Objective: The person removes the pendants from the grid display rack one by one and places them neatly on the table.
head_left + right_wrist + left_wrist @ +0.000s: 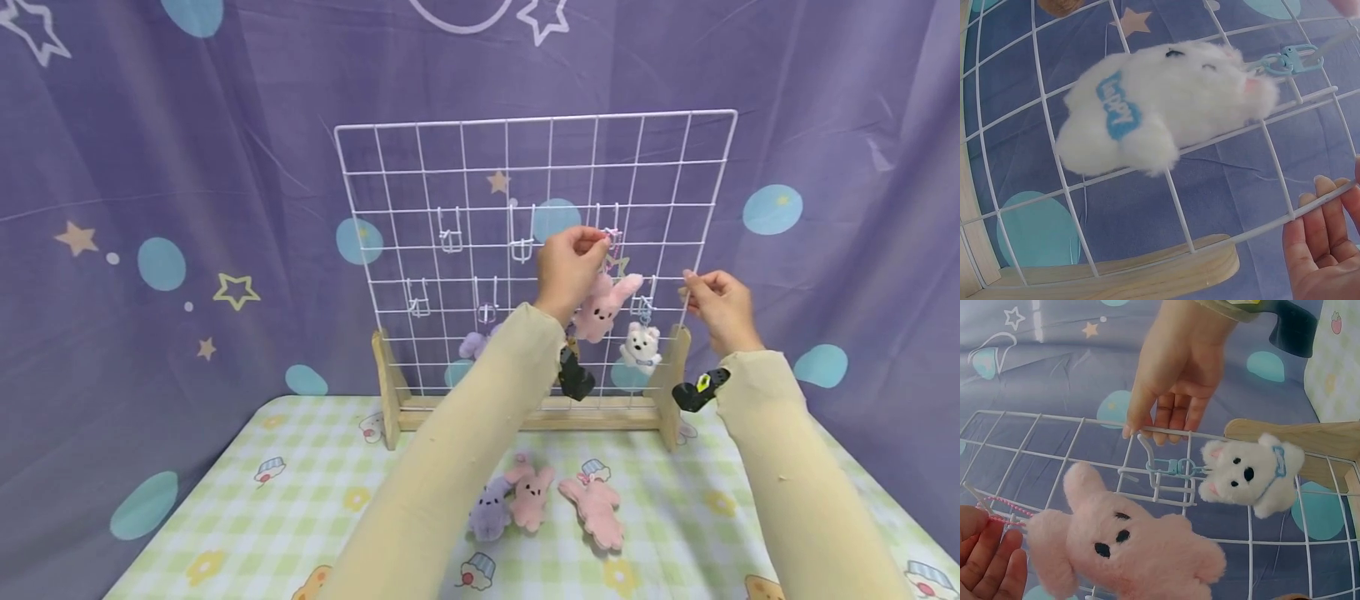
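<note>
In the head view, the left hand (572, 271), a little right of the centre of the frame, has a narrow grip: thumb and fingers pinch the pink bead cord (1013, 505) of a pink plush rabbit (600, 315), close to a white hook (611, 233). Whether the cord rests on this hook, I cannot tell surely. The rabbit hangs just below the fingers, in front of the white wire grid (551, 119). The right hand (723, 310), at the right of the frame, holds the right edge wire of the grid, its grip closed around it. Between the two hands and lower, a white plush bear (641, 348) hangs by a light blue clasp (1175, 467) from another hook. A purple plush toy (472, 345) hangs left of the left sleeve, which covers part of it. The grid stands upright in a wooden stand (465, 419) on the table (300, 483) with a checked cloth. At the lower centre lie a purple plush toy and two pink plush rabbits (600, 512), the rightmost of them apart from the other two toys.
</note>
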Available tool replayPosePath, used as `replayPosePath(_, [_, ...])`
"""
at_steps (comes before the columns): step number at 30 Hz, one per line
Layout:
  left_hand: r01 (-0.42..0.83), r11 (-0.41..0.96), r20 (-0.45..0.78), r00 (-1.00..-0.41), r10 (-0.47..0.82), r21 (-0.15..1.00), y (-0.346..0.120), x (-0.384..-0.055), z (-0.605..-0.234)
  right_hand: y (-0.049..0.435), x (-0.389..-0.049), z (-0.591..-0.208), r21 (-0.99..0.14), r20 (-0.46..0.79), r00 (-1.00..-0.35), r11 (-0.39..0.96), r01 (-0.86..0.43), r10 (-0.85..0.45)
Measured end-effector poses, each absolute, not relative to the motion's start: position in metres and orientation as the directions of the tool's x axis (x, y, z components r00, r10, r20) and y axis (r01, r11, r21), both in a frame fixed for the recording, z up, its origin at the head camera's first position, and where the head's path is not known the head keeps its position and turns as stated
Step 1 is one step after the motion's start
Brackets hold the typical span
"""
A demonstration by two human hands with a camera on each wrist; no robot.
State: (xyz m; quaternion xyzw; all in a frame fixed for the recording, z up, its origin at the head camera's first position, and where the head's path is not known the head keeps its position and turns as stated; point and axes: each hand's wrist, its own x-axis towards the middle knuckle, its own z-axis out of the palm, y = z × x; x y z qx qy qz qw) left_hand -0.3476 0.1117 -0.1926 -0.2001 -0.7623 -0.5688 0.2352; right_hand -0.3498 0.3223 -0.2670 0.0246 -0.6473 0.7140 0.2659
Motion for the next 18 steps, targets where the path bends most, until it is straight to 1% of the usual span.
replayPosePath(12, [0.612,0.159,0.617,-0.787,0.019,0.775,0.1124,-0.3458,-0.1881,0.3230,-0.3493,-0.2672,-0.917,0.370,-0.856,-0.006,-0.399,0.361])
replayPosePath(18, [0.629,0.132,0.632,-0.775,0.019,0.766,0.1124,-0.3414,-0.1838,0.3224,-0.3499,-0.2670,-0.916,0.373,-0.855,-0.007,-0.402,0.359])
